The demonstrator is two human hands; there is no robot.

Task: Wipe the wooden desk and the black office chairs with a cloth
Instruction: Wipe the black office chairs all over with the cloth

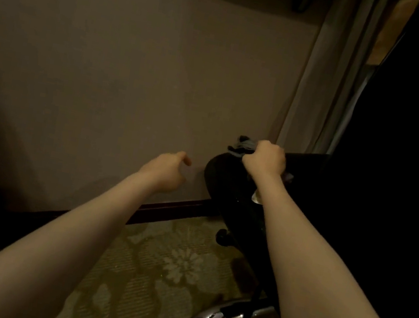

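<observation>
Grey cloth (242, 146) half under right hand (265, 159)

Matt black chair (228, 190), glossy chrome base (219, 317), patterned carpet (154, 275).

A plain beige wall (108, 57) meets a dark reddish baseboard (171, 208) above a green-gold carpet (154, 275) patterned with pale flowers, while a pale pleated curtain (325, 81) hangs at the wall's right end.
</observation>
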